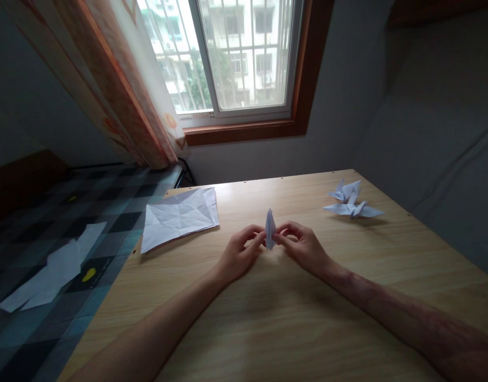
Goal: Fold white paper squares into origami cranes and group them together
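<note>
A small folded piece of white paper stands upright, narrow and pointed, between my two hands above a wooden table. My left hand pinches its lower left edge with thumb and fingers closed. From the right, my right hand pinches the lower right edge the same way. Both forearms rest low over the table.
A creased white sheet lies at the table's far left corner. Two finished paper cranes sit at the far right. Left of the table, a checked cover bears more white paper. A window and curtain are behind.
</note>
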Demonstrator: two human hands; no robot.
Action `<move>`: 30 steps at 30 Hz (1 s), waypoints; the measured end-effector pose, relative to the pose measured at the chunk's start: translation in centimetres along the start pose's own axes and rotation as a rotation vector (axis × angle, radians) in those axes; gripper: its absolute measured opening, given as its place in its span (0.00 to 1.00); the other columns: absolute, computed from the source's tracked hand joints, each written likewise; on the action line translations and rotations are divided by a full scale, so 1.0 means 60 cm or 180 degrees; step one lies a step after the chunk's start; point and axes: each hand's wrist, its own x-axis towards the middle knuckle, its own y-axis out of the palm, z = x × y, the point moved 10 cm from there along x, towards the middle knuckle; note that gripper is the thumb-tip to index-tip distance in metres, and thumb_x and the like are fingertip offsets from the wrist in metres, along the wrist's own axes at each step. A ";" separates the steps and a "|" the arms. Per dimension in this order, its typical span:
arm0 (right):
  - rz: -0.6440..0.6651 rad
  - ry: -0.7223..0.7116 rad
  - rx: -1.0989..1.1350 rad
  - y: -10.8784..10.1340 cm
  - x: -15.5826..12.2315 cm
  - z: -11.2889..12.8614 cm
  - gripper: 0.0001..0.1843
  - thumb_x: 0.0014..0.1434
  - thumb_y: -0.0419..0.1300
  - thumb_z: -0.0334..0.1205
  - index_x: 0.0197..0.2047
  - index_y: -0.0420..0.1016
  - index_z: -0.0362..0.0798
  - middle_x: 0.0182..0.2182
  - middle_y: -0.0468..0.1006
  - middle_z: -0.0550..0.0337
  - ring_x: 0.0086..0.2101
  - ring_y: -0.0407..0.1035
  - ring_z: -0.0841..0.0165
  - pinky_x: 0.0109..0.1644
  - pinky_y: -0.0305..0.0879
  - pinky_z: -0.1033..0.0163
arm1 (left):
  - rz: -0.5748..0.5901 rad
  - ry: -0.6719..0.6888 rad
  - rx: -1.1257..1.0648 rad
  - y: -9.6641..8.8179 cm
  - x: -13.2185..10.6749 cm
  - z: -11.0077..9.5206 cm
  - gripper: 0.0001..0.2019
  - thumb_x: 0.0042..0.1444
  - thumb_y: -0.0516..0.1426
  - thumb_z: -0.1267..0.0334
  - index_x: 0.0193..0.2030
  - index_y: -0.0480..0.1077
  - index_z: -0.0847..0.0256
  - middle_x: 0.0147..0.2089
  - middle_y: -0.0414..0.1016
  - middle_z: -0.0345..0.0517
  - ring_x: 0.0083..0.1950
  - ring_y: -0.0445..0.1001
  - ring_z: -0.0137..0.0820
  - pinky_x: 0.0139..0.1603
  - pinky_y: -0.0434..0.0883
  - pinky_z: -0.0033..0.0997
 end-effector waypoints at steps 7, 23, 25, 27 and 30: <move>0.0144 -0.0108 -0.0021 0.005 0.000 0.012 0.19 0.64 0.74 0.58 0.44 0.85 0.50 0.38 0.87 0.54 0.39 0.82 0.60 0.47 0.79 0.57 | 0.0044 -0.0031 0.0071 0.004 -0.005 0.000 0.14 0.72 0.63 0.52 0.51 0.79 0.61 0.48 0.83 0.50 0.47 0.81 0.35 0.43 0.77 0.27; 0.0103 -0.0567 -0.0386 0.007 -0.005 0.034 0.08 0.68 0.71 0.46 0.44 0.86 0.52 0.42 0.88 0.56 0.44 0.82 0.59 0.53 0.79 0.55 | -0.0192 0.0582 0.0413 -0.011 -0.003 -0.037 0.08 0.72 0.63 0.58 0.49 0.80 0.60 0.57 0.81 0.55 0.61 0.78 0.42 0.66 0.73 0.42; 0.0129 -0.0515 -0.0199 0.008 -0.003 0.028 0.09 0.67 0.72 0.47 0.44 0.84 0.52 0.41 0.87 0.57 0.44 0.82 0.60 0.53 0.79 0.55 | -0.0141 0.0464 0.0291 -0.009 -0.003 -0.031 0.09 0.72 0.64 0.57 0.48 0.80 0.60 0.53 0.82 0.54 0.57 0.80 0.41 0.62 0.75 0.40; 0.0116 -0.0458 -0.0014 0.008 -0.002 0.022 0.10 0.66 0.73 0.48 0.43 0.82 0.52 0.41 0.85 0.58 0.43 0.81 0.61 0.52 0.79 0.56 | -0.0140 0.0427 0.0246 -0.009 -0.003 -0.029 0.10 0.70 0.65 0.56 0.46 0.80 0.61 0.51 0.82 0.53 0.55 0.80 0.41 0.59 0.76 0.38; 0.0044 -0.0375 0.0204 0.005 -0.001 0.013 0.13 0.64 0.75 0.48 0.42 0.78 0.52 0.39 0.83 0.60 0.40 0.81 0.63 0.48 0.79 0.58 | -0.0115 0.0337 0.0157 -0.007 -0.002 -0.020 0.11 0.69 0.67 0.55 0.45 0.80 0.61 0.48 0.81 0.51 0.52 0.80 0.38 0.55 0.77 0.35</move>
